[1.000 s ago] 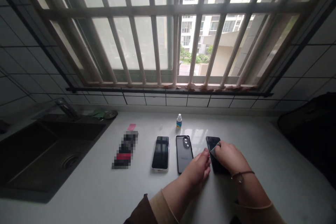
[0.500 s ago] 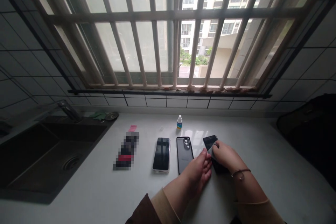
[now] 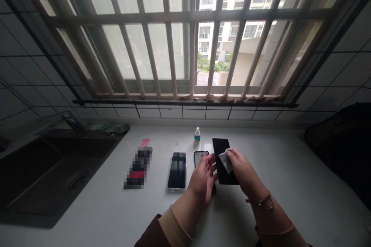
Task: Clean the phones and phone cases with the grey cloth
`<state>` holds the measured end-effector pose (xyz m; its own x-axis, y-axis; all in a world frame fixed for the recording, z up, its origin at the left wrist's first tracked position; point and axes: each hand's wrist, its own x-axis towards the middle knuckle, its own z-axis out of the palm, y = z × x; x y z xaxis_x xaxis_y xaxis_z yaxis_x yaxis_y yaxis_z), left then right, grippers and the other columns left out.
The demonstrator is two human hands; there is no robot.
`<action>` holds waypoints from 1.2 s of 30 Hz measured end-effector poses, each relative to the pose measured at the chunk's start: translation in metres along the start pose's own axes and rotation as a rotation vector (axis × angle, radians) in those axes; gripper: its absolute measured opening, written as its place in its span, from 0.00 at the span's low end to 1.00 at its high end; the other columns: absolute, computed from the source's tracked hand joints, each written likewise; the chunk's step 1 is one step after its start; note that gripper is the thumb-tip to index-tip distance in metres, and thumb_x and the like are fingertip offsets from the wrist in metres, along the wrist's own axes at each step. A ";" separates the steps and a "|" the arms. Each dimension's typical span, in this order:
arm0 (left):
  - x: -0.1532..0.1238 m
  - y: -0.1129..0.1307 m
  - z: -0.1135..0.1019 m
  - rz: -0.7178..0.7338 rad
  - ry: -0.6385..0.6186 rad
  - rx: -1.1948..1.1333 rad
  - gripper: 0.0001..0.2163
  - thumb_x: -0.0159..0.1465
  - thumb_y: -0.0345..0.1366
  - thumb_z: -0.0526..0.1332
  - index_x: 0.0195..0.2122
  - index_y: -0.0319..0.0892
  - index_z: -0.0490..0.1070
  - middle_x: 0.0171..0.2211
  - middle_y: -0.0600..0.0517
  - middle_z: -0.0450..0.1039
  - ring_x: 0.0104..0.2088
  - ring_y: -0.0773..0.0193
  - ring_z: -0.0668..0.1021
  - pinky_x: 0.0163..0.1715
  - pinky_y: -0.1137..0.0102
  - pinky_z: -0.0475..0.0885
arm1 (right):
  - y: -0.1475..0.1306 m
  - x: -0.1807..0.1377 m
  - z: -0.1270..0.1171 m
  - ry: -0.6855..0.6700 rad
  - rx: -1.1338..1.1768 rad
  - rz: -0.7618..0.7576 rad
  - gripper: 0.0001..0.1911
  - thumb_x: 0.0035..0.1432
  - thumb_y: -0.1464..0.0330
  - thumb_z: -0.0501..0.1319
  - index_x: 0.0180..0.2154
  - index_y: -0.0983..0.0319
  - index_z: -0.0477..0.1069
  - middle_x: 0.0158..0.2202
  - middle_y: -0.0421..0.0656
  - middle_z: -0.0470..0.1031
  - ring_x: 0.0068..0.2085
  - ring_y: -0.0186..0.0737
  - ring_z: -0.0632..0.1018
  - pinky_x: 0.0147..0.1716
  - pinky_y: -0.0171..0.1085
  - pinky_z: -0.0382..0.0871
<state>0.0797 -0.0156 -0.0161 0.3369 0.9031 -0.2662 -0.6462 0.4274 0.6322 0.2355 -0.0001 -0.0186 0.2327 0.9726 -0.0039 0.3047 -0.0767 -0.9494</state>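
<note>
In my right hand [image 3: 245,168] is a dark smartphone [image 3: 220,147], lifted and tilted above the counter. The same hand pinches a crumpled light-grey cloth [image 3: 226,162] against the phone's face; the fingers beneath are hidden. My left hand [image 3: 201,181] is open beside the phone's left edge, palm toward it and fingers spread; whether it touches the phone I cannot tell. Beneath the left hand lies a black-rimmed phone case [image 3: 198,158], mostly covered. A second smartphone [image 3: 177,171] with a pale edge lies screen up to the left.
A small white-capped bottle [image 3: 197,136] stands behind the case. Left on the counter [image 3: 110,216] are a pink slip [image 3: 145,142] and a pixelated dark item [image 3: 138,168]. A sink [image 3: 37,204] with a faucet [image 3: 74,123] is far left, a black bag [image 3: 342,142] far right. A barred window rises behind.
The smartphone has come up off the counter and moved left in my right hand, the cloth with it. My left hand has shifted left, over the phone case, with its fingers spreading.
</note>
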 end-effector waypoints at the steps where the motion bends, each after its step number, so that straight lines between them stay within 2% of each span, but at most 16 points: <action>1: 0.000 0.001 -0.001 -0.018 -0.030 -0.057 0.27 0.74 0.55 0.55 0.63 0.39 0.74 0.63 0.37 0.74 0.66 0.44 0.73 0.66 0.53 0.66 | -0.003 -0.005 0.007 -0.047 0.083 -0.015 0.20 0.67 0.51 0.55 0.41 0.59 0.74 0.31 0.40 0.77 0.32 0.42 0.76 0.33 0.37 0.68; 5: 0.000 0.001 -0.007 -0.158 -0.081 -0.254 0.32 0.74 0.59 0.54 0.67 0.37 0.71 0.60 0.35 0.77 0.64 0.40 0.75 0.67 0.49 0.66 | -0.010 -0.020 0.023 -0.211 0.136 -0.109 0.18 0.68 0.52 0.60 0.38 0.59 0.76 0.31 0.38 0.75 0.34 0.40 0.74 0.34 0.35 0.67; 8: 0.000 0.003 -0.011 -0.196 -0.096 -0.291 0.35 0.73 0.61 0.54 0.68 0.36 0.69 0.60 0.34 0.77 0.63 0.38 0.77 0.66 0.47 0.66 | -0.016 -0.024 0.020 -0.270 0.196 -0.066 0.20 0.66 0.51 0.63 0.41 0.61 0.79 0.34 0.40 0.79 0.35 0.41 0.77 0.36 0.36 0.70; 11: 0.000 0.005 -0.011 -0.193 -0.158 -0.300 0.35 0.74 0.62 0.49 0.69 0.39 0.68 0.61 0.34 0.76 0.61 0.39 0.78 0.64 0.44 0.67 | -0.021 -0.024 0.013 -0.228 0.289 0.109 0.25 0.62 0.49 0.65 0.49 0.62 0.80 0.35 0.43 0.82 0.31 0.41 0.78 0.26 0.34 0.67; 13: 0.000 0.007 -0.010 -0.184 -0.185 -0.295 0.34 0.75 0.62 0.46 0.70 0.43 0.67 0.61 0.36 0.76 0.59 0.40 0.79 0.62 0.42 0.69 | -0.022 -0.022 0.009 -0.131 0.348 0.201 0.29 0.60 0.49 0.65 0.55 0.61 0.78 0.36 0.45 0.84 0.28 0.43 0.80 0.19 0.33 0.62; 14: -0.001 0.008 -0.009 -0.179 -0.183 -0.288 0.34 0.75 0.62 0.46 0.70 0.44 0.67 0.61 0.37 0.76 0.58 0.41 0.80 0.60 0.41 0.71 | -0.021 -0.021 0.009 -0.074 0.377 0.209 0.29 0.60 0.49 0.65 0.55 0.61 0.78 0.37 0.46 0.85 0.28 0.44 0.81 0.18 0.33 0.62; 16: -0.002 0.011 -0.007 -0.172 -0.132 -0.269 0.33 0.75 0.62 0.47 0.69 0.46 0.67 0.61 0.38 0.76 0.56 0.42 0.81 0.58 0.42 0.73 | -0.016 -0.016 0.007 0.029 0.420 0.147 0.26 0.60 0.49 0.66 0.49 0.62 0.80 0.39 0.48 0.86 0.31 0.46 0.83 0.22 0.36 0.71; 18: -0.003 0.013 -0.007 -0.197 -0.050 -0.239 0.33 0.74 0.63 0.49 0.67 0.43 0.70 0.59 0.37 0.77 0.53 0.44 0.82 0.55 0.44 0.76 | -0.011 -0.011 0.005 0.101 0.409 0.057 0.24 0.61 0.49 0.66 0.45 0.63 0.81 0.41 0.48 0.87 0.38 0.48 0.85 0.34 0.39 0.79; 20: -0.004 0.014 -0.009 -0.262 -0.022 -0.191 0.35 0.72 0.64 0.51 0.63 0.37 0.72 0.56 0.35 0.78 0.48 0.46 0.83 0.50 0.48 0.79 | -0.007 -0.007 0.000 0.159 0.343 0.001 0.26 0.64 0.48 0.65 0.46 0.63 0.82 0.42 0.49 0.87 0.43 0.50 0.86 0.42 0.41 0.80; 23: -0.007 0.013 -0.011 -0.380 -0.132 -0.118 0.38 0.71 0.66 0.51 0.61 0.33 0.74 0.55 0.33 0.77 0.44 0.47 0.83 0.44 0.52 0.81 | -0.009 -0.007 -0.010 0.303 0.126 -0.054 0.27 0.68 0.47 0.60 0.49 0.62 0.83 0.43 0.50 0.87 0.45 0.53 0.86 0.46 0.45 0.79; 26: -0.011 0.010 -0.010 -0.457 -0.246 -0.076 0.38 0.72 0.66 0.48 0.62 0.35 0.73 0.54 0.33 0.78 0.43 0.47 0.84 0.41 0.54 0.81 | -0.016 -0.012 -0.016 0.423 -0.162 -0.184 0.26 0.72 0.50 0.57 0.54 0.61 0.82 0.48 0.51 0.87 0.49 0.56 0.86 0.50 0.47 0.79; 28: -0.014 0.008 -0.008 -0.464 -0.267 -0.048 0.37 0.72 0.65 0.47 0.62 0.36 0.74 0.53 0.34 0.78 0.43 0.47 0.84 0.40 0.55 0.81 | -0.019 -0.016 -0.014 0.387 -0.314 -0.330 0.23 0.74 0.55 0.56 0.55 0.60 0.82 0.52 0.51 0.85 0.53 0.55 0.85 0.55 0.47 0.78; 31: -0.017 0.005 -0.006 -0.421 -0.208 0.002 0.36 0.72 0.65 0.48 0.62 0.38 0.74 0.53 0.35 0.79 0.46 0.46 0.83 0.39 0.56 0.81 | -0.017 -0.017 -0.003 0.231 -0.456 -0.535 0.20 0.75 0.62 0.54 0.56 0.59 0.82 0.56 0.50 0.84 0.57 0.52 0.84 0.60 0.47 0.77; 33: -0.017 0.005 -0.005 -0.389 -0.137 0.040 0.36 0.72 0.65 0.49 0.64 0.40 0.73 0.52 0.36 0.79 0.45 0.46 0.83 0.39 0.55 0.82 | -0.013 -0.016 0.005 0.144 -0.494 -0.634 0.19 0.75 0.66 0.54 0.57 0.59 0.81 0.57 0.48 0.83 0.58 0.50 0.84 0.62 0.48 0.77; 36: -0.017 0.005 -0.005 -0.354 -0.074 0.068 0.35 0.72 0.64 0.49 0.66 0.42 0.72 0.50 0.38 0.80 0.42 0.48 0.84 0.39 0.54 0.82 | -0.007 -0.016 0.012 0.099 -0.512 -0.728 0.20 0.75 0.69 0.55 0.60 0.58 0.79 0.60 0.47 0.81 0.60 0.48 0.82 0.64 0.47 0.76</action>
<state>0.0672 -0.0284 -0.0118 0.5820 0.6933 -0.4250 -0.4349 0.7070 0.5577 0.2189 -0.0126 -0.0150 -0.1077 0.7968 0.5946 0.7775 0.4402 -0.4491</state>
